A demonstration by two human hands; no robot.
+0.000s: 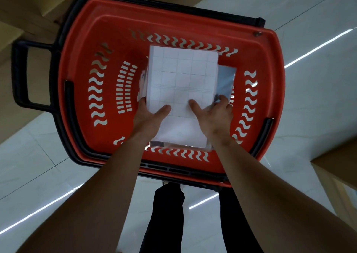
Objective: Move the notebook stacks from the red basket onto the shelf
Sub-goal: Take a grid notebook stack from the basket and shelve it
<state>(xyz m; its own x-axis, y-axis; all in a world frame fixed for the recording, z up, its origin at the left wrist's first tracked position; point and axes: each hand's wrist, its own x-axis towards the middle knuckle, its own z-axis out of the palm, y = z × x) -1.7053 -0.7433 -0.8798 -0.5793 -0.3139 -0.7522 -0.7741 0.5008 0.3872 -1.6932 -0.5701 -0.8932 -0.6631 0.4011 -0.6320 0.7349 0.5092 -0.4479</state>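
A red basket (pixel 83 46) with a black frame stands on the floor below me. Inside it both hands grip a stack of notebooks (pixel 181 75) with a white grid-lined cover, wrapped in clear plastic. My left hand (pixel 148 117) holds its near left edge, thumb on top and fingers underneath. My right hand (pixel 214 115) holds the near right edge the same way. Another notebook with a grey cover (pixel 227 80) shows beneath the stack on the right. A further one peeks out on the left (pixel 142 82).
The basket's black handle (pixel 21 75) sticks out to the left. Light glossy floor tiles (pixel 309 78) surround the basket. Brown cardboard boxes (pixel 23 9) lie at the upper left, and wooden furniture (pixel 340 167) stands at the right edge. My dark-trousered legs (pixel 166 218) are below.
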